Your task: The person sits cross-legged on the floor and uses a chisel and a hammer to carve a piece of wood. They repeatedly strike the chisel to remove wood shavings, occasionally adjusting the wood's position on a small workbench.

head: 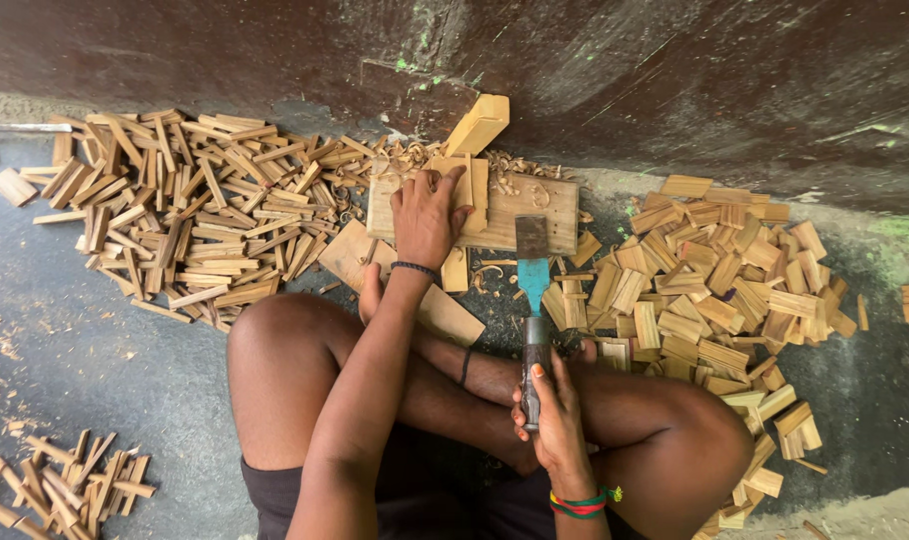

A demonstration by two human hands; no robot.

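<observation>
Right grip point(553, 415) around teal-necked chisel point(533, 290)

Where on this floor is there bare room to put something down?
Bare floor lies left of the knee, between the big strip pile and the small pile. Another patch sits right of the block pile. Around the board and chisel it is crowded.
</observation>
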